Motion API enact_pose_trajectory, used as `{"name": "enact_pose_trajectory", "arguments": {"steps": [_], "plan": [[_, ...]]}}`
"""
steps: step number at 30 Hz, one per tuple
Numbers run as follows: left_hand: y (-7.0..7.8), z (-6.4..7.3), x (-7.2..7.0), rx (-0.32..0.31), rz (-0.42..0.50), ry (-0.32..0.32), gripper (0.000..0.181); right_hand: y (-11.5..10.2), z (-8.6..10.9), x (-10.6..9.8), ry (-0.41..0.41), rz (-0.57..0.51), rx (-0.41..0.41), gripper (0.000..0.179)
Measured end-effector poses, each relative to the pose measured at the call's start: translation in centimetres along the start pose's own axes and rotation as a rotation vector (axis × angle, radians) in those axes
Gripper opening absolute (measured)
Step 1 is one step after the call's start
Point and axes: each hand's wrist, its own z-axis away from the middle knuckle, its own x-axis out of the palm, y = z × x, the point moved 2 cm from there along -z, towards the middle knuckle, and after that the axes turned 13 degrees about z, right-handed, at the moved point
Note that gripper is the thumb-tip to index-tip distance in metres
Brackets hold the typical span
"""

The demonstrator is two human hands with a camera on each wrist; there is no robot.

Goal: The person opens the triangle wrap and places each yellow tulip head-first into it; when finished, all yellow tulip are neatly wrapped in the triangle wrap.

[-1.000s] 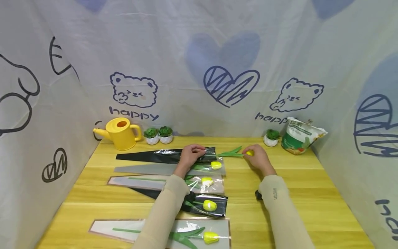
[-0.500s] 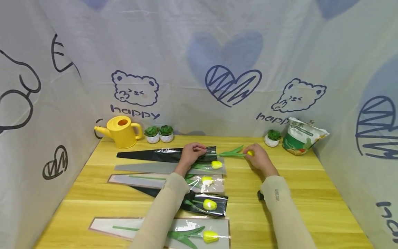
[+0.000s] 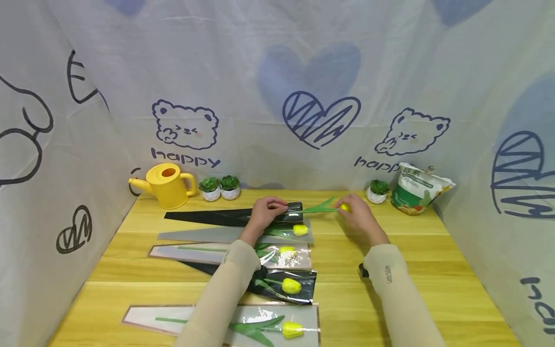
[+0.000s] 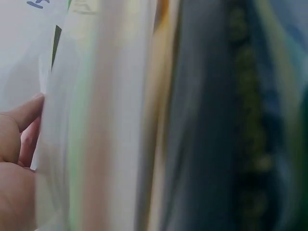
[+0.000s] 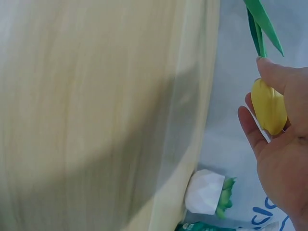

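Observation:
At the back of the table, my left hand (image 3: 266, 214) pinches the edge of a black flower sleeve (image 3: 208, 218) near its wide right end. Thumb and fingers of my right hand (image 3: 360, 217) grip a tulip by its stem, just under the yellow bloom (image 5: 269, 107). The tulip's green leaves (image 3: 318, 207) and stem point left, and the stem end lies at the sleeve's mouth, partly within or over it; which is unclear. In the left wrist view, blurred wrappers hide most of the work, and only part of the left hand (image 4: 19, 139) shows.
Nearer me lie several wrapped yellow tulips: one in a grey sleeve (image 3: 195, 234), others in pale (image 3: 191, 251), black (image 3: 308, 289) and white (image 3: 143, 313) ones. Behind stand a yellow watering can (image 3: 171, 188), small potted succulents (image 3: 230, 188) and a green-white bag (image 3: 416, 190).
My right hand has risen slightly with the tulip, its leaves now nearer the sleeve's mouth. My left hand keeps its pinch on the black sleeve, almost in the same place.

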Motion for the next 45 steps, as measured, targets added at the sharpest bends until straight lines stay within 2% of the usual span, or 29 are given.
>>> {"name": "enact_pose_trajectory", "arguments": {"steps": [15,22,26,33,41,45], "plan": [[0.2,0.4,0.8,0.046,0.029,-0.015,0.015,-1.8,-0.1,0.2,0.004,-0.005,-0.013,0.010],[0.5,0.7,1.5,0.042,0.044,-0.021,0.014,-3.2,-0.2,0.4,-0.008,0.008,-0.013,0.010],[0.6,0.7,1.6,0.046,0.050,-0.021,0.014,-3.8,-0.5,0.9,0.001,0.016,-0.036,0.010],[0.8,0.6,1.7,0.039,0.053,-0.033,0.015,-4.9,-0.9,1.6,-0.006,-0.010,-0.031,0.011],[1.4,0.3,2.3,0.058,0.045,-0.032,0.015,-5.6,-1.1,2.0,0.042,-0.022,-0.060,0.009],[1.3,0.3,2.2,0.054,0.035,-0.020,0.013,-5.9,-1.2,2.4,0.031,-0.033,-0.058,0.009]]}}
